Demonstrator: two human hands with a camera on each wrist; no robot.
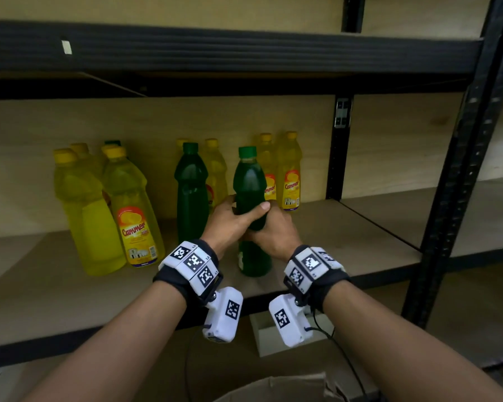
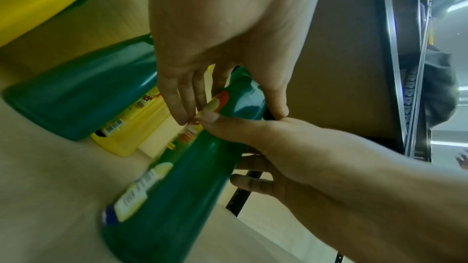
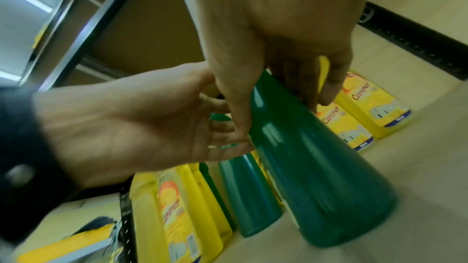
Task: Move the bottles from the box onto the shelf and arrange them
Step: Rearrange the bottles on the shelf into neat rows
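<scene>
Both hands grasp one green bottle point(image 1: 250, 181) that stands upright on the wooden shelf point(image 1: 346, 227), near its front edge. The left hand point(image 1: 230, 220) wraps the bottle's middle from the left, thumb lying across the front, while the right hand point(image 1: 276, 232) grips the same waist from the right, fingers curled behind it. A second green bottle point(image 1: 190, 190) stands just left of the held bottle, close but apart from it. Behind the held bottle, by the back wall, yellow bottles point(image 1: 288, 172) stand in a row, labels facing forward. Further left of the held bottle, a cluster of yellow bottles point(image 1: 131, 204) stands nearer the front. Below the held bottle, under the shelf edge, the torn rim of a cardboard box point(image 1: 288, 387) shows.
</scene>
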